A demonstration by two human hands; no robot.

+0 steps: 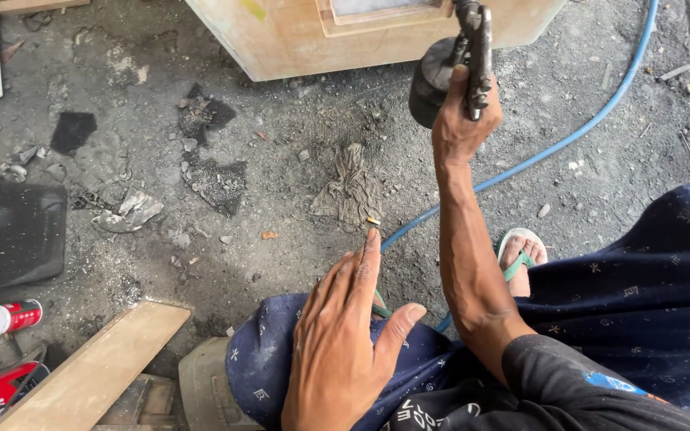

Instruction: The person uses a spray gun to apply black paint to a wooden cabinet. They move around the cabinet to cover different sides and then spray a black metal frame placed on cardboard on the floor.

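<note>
My right hand point(458, 120) is raised and grips a dark metal spray gun point(475, 49) with a black cup point(429, 80) on its left side. The gun points at a pale wooden panel point(297, 36) at the top of the view. A blue hose point(584, 128) runs from under my arm across the ground to the upper right. My left hand point(345, 335) rests flat and open on my left knee, fingers together, holding nothing. I wear dark blue patterned trousers point(648, 295), and a foot in a green sandal point(521, 255) shows beside my right arm.
A crumpled rag point(350, 187) lies on the dirty concrete floor. A wooden plank point(93, 367) slants at the lower left, next to two red and white cans point(11, 317). A black flat object point(9, 231) sits at the left edge. Debris is scattered about.
</note>
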